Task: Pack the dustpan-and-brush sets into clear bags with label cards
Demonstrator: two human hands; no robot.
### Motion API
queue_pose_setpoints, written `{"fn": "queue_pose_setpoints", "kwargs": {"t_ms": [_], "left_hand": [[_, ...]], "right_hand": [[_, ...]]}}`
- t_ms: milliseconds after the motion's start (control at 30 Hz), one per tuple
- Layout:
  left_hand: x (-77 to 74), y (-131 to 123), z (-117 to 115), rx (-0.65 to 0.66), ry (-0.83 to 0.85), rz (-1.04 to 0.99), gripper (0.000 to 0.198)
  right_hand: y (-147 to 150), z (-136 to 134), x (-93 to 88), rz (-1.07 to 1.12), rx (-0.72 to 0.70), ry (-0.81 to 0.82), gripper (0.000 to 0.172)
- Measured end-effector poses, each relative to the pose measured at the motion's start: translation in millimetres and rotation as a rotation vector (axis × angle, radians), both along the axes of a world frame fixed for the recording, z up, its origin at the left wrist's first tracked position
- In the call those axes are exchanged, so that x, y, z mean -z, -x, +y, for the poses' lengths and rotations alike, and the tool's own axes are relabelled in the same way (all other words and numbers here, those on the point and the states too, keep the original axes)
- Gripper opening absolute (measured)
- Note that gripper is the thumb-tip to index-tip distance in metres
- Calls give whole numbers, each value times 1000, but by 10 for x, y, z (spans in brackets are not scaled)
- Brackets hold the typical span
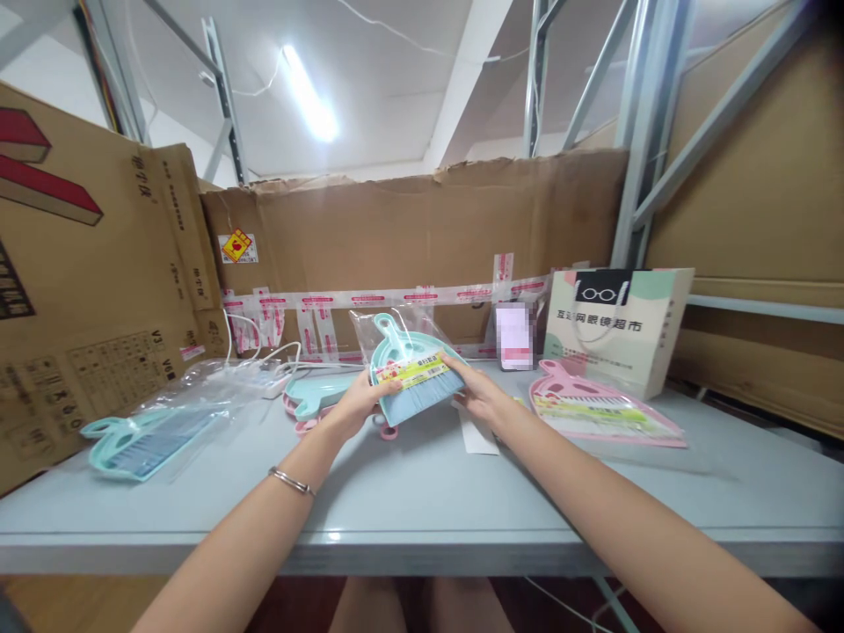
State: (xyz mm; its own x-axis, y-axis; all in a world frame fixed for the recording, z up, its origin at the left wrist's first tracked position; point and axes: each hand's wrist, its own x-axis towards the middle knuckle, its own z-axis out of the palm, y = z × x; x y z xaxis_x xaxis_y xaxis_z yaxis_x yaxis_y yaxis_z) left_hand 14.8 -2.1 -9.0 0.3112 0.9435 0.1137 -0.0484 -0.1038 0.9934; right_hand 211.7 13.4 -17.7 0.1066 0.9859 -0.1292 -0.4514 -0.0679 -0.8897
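Both my hands hold up a teal mini dustpan-and-brush set (pixel 409 374) with a yellow label, partly inside a clear plastic bag (pixel 396 330), above the grey table (pixel 422 492). My left hand (pixel 360 403) grips its left edge, thumb on the front; a metal bracelet circles that wrist. My right hand (pixel 478 394) pinches its right edge. Just behind the left hand lie more teal and pink dustpans (pixel 316 397).
A bagged teal set (pixel 151 440) lies at the table's left. A pink set (pixel 603 409) lies at the right, in front of a paper shopping bag (pixel 616 325). Cardboard walls stand at the back and left. A white paper slip (pixel 478 435) lies under my right wrist.
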Motion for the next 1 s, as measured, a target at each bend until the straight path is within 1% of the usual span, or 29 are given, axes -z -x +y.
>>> {"fn": "queue_pose_setpoints", "kwargs": {"t_ms": [67,100,133,200,300,333,367,433,500,633,700,733,800,900,1000], "left_hand": [[-32,17,-9,15,14,1,47],[-48,18,-16,10,29,-5,47],[-63,17,-22,-5,48,-11,46],[-86,7,-26,-62,101,-13,42],[-87,-18,-9,-181,221,-17,34],[-81,-25,2,-216,259,-21,33],[-74,-31,13,-250,289,-29,33],[-62,-32,30,-296,331,-59,33],[-62,-19,35,-292,353,-115,33],[-89,20,20,-162,357,-238,33],[-103,31,15,-116,354,-292,33],[-108,31,16,-114,352,-310,33],[-108,27,23,-132,345,-315,32],[-94,16,33,-142,305,-273,30],[-86,14,14,-35,214,-230,28]], "right_hand": [[-43,25,-25,77,-171,-48,9],[-53,37,-34,98,-232,-84,7],[-58,47,-39,101,-265,-112,7],[-53,63,-31,56,-251,-103,6],[-36,78,6,-18,-163,4,5],[-34,78,14,-22,-160,21,7],[-36,74,16,-14,-182,17,8],[-54,49,-4,24,-280,-43,11],[-86,-3,-52,47,-384,-125,15],[-139,-116,-137,11,-526,-277,25],[-135,-123,-134,3,-551,-357,30],[-124,-108,-119,4,-527,-378,29],[-89,-51,-72,13,-409,-356,24],[-32,51,6,36,-208,-223,17],[-1,97,44,66,-50,-95,16]]}}
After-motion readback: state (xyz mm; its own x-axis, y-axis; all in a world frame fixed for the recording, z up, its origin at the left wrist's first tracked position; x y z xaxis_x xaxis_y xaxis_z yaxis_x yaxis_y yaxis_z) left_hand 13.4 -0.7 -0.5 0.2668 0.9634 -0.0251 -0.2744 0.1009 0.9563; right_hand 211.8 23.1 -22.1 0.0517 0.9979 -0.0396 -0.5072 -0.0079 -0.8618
